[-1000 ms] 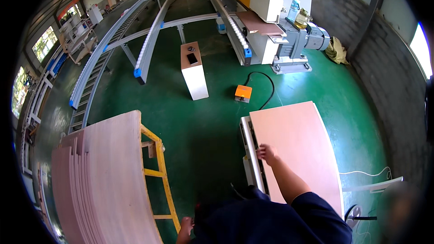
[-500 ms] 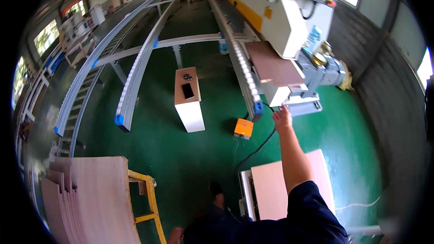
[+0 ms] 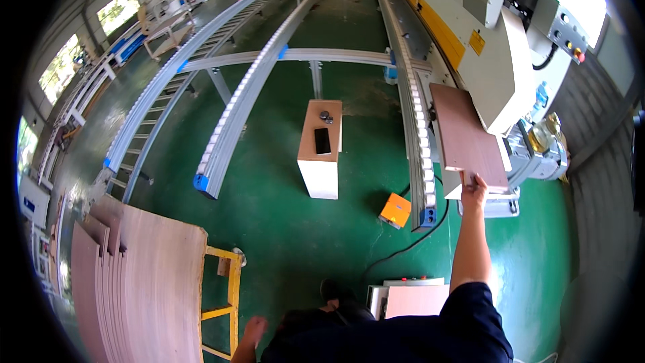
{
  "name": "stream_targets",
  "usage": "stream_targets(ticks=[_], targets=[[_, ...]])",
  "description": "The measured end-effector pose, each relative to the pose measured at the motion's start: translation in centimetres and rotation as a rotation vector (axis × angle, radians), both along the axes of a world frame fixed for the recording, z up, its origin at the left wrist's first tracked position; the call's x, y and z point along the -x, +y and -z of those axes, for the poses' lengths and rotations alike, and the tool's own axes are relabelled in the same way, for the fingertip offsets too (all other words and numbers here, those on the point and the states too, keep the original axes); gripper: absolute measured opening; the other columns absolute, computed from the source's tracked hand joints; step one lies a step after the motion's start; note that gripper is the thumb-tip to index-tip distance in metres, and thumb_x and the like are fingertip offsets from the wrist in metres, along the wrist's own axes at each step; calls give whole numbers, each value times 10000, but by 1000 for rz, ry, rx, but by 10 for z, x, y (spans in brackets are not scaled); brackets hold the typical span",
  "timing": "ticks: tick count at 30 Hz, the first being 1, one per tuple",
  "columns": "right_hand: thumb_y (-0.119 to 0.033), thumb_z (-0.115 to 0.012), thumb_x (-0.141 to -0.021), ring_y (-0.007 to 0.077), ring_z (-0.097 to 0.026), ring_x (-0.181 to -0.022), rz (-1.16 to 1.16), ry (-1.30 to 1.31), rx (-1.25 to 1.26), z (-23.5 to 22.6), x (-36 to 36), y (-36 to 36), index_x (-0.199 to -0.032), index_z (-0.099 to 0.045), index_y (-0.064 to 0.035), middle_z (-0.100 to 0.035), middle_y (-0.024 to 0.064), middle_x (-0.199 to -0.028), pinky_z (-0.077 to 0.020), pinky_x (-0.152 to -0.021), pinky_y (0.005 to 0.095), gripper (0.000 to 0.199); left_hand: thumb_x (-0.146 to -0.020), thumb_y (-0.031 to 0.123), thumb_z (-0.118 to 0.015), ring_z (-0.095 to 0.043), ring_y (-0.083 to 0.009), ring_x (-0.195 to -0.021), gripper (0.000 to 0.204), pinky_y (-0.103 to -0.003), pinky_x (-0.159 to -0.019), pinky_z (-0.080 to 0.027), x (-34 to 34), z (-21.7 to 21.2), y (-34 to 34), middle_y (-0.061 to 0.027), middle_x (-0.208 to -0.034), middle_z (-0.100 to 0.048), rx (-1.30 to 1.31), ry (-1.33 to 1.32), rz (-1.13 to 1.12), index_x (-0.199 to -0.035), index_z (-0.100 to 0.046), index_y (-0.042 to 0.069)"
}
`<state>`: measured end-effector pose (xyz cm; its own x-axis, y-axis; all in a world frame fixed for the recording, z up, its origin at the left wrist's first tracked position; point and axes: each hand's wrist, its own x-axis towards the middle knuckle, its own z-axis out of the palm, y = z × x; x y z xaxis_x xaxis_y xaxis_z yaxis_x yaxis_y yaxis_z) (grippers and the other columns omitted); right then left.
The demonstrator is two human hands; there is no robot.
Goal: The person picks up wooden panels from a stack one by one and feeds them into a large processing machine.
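Note:
My right hand [image 3: 474, 192] reaches forward and grips the near end of a brown wood-grain panel [image 3: 470, 136]. This panel lies flat on the machine's bed, beside the white machine head [image 3: 505, 70]. Some fingers are hidden at the panel's edge. Low in the picture, my left hand [image 3: 254, 331] hangs beside my body, near a yellow metal frame [image 3: 235, 296]. Its fingers are too small and blurred to read, and no object shows in it.
Roller rails [image 3: 424, 161] run away from me left of the machine. A white stand [image 3: 318, 178] carries a phone [image 3: 322, 140]. An orange pedal box [image 3: 395, 210] and black cable [image 3: 410, 247] lie on the green floor. Stacked panels [image 3: 154, 275] stand at left; another panel [image 3: 416, 301] lies near my feet.
My right hand has moved from near the panel's end onto its near edge and grips it. The view has shifted, so the machine appears lower and farther right. My left hand shows more.

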<state>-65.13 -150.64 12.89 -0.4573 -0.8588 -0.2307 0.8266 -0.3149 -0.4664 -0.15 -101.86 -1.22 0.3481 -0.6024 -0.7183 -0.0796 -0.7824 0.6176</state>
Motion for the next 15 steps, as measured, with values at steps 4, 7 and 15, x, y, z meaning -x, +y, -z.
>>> stream_targets(ticks=[4, 7, 15], targets=[[29, -505, -760, 344, -543, -1026, -36, -36, 149, -39, -4, 54, -1092, -455, 86, -540, 192, -1088, -454, -936, 515, 341, -800, 141, -509, -588, -157, -633, 149, -286, -569, -478, 10, 2, 52, -74, -639, -575, -143, -26, 136, -750, -608, 42], [25, -526, -727, 355, -544, -1047, -99, 2, 169, -47, -17, 89, -1123, -442, 97, -541, 202, -1114, -458, -941, 490, 411, -800, 153, -500, -583, -160, -615, 166, -292, -551, -470, 18, -5, 84, -77, -623, -565, -201, -28, 152, -721, -597, 44], [39, -585, -616, 322, -497, -1075, -115, 4, 113, -56, -57, 232, -1234, -406, 12, -500, 137, -1165, -430, -937, 506, 644, -813, 205, -507, -577, -167, -622, 186, -297, -543, -460, 39, -16, 22, -87, -675, -564, -37, 68, 71, -751, -583, 48]])
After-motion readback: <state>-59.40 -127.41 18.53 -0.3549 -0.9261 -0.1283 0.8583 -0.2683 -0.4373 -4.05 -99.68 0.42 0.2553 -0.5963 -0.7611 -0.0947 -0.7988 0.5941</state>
